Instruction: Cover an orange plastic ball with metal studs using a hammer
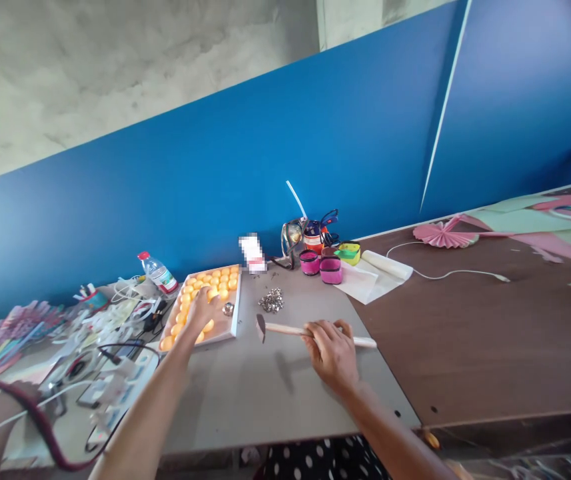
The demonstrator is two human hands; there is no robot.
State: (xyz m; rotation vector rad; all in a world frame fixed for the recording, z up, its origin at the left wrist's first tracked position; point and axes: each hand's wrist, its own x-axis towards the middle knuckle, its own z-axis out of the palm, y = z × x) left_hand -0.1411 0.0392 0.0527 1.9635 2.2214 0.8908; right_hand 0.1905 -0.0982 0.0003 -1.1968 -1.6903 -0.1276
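Note:
My right hand [331,350] is wrapped around the wooden handle of a hammer [285,329], held level over the grey tabletop with its dark head to the left. My left hand [202,309] reaches over a shallow white-edged tray [236,313] of orange balls [225,272] that look like ping-pong balls. Its fingers are apart among the balls; whether they touch one is hard to see. Beside those fingers a small shiny metal piece [228,309] lies in the tray. A pile of small silvery metal parts [272,301] sits on the table between the tray and the hammer.
Pink and yellow-green rolled bands [331,270], a white paper roll [388,265] and a tin [314,235] stand toward the blue partition. A water bottle [158,273], cables and a power strip [125,400] crowd the left. Another person's hand [25,400] shows at far left.

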